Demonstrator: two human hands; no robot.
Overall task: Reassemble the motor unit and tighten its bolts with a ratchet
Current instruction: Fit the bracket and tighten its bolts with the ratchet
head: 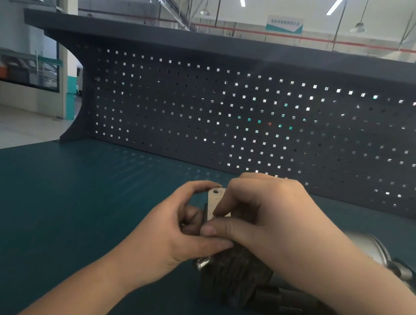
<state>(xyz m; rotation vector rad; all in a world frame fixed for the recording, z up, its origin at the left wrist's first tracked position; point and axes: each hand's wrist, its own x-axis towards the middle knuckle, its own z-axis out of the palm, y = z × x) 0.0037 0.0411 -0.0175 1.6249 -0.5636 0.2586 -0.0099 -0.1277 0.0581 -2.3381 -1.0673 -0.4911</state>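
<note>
Closest in, the dark ribbed motor body lies on its side on the green bench top, with a stubby metal shaft end poking out low on its left. Over it, both hands are busy. The left hand curls round the near end, thumb lying along the lower edge. The right hand comes over the top, thumb and forefinger pinching a pale metal end plate against the body. One bolt hole shows in that plate's upper corner, with no bolt in it. This looks like the fitting step, not tightening yet. Next, I'd say, the plate wants squaring up and bolts dropped in. A shiny round metal part waits just right. No ratchet in view. Behind stands the dark pegboard.
</note>
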